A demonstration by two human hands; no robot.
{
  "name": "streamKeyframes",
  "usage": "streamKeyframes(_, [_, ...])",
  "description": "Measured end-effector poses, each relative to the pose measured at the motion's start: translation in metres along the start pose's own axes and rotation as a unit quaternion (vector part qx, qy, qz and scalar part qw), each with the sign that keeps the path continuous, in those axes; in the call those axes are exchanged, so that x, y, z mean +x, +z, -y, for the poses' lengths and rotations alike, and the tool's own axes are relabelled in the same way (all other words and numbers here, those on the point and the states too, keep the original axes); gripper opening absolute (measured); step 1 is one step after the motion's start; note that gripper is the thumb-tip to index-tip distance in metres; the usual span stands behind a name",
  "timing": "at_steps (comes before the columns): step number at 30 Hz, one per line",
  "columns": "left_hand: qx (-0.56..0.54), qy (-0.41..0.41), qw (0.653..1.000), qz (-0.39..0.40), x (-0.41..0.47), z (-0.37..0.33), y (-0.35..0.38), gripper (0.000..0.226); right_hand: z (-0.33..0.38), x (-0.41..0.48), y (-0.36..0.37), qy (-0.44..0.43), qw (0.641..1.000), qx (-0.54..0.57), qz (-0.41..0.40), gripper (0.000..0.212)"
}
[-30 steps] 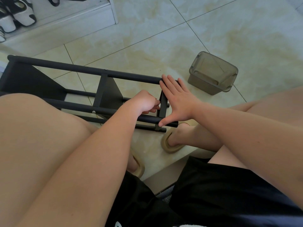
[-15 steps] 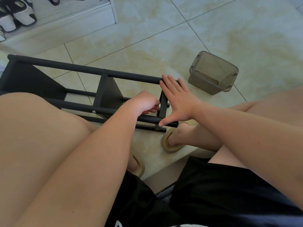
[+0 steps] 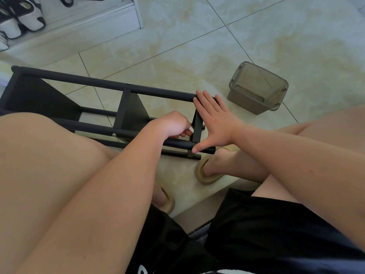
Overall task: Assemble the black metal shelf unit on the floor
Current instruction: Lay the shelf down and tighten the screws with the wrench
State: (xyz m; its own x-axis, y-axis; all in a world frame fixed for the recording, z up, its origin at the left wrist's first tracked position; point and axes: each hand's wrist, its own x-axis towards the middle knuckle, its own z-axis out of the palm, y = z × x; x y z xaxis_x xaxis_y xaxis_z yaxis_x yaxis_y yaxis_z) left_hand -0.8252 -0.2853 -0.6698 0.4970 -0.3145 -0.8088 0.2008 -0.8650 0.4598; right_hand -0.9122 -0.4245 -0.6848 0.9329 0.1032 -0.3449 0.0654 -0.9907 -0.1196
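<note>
The black metal shelf unit (image 3: 102, 86) lies on its side on the tiled floor, its long round tubes running left to right between flat black panels. My right hand (image 3: 214, 123) presses flat against the outer face of the end panel (image 3: 197, 126), fingers straight, thumb on the near tube. My left hand (image 3: 174, 125) is curled inside the frame just left of that panel, fingertips pinching something small against it; what it holds is hidden.
A translucent grey-brown plastic box (image 3: 257, 87) with a lid sits on the floor right of the shelf. My knees frame the view, feet in tan slippers (image 3: 207, 176) below the shelf end. White and black shoes (image 3: 21, 18) stand on a low ledge, far left.
</note>
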Motion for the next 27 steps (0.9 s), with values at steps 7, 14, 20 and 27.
streamKeyframes(7, [0.063,0.04,0.997,0.03,-0.023,-0.003,-0.008,0.024,0.0,0.0,-0.001,0.002,1.0,-0.001,0.003,0.154])
streamKeyframes(14, [0.129,0.048,0.99,0.044,-0.028,-0.002,-0.012,0.025,0.001,0.0,-0.001,0.003,1.0,0.001,0.004,0.155])
streamKeyframes(20, [0.194,0.072,0.977,0.048,-0.022,0.005,-0.014,0.025,0.001,0.0,0.0,0.003,1.0,0.001,-0.002,0.155])
streamKeyframes(27, [0.275,0.089,0.956,0.051,-0.018,0.01,-0.015,0.028,0.001,0.0,0.0,0.002,1.0,-0.001,-0.004,0.156])
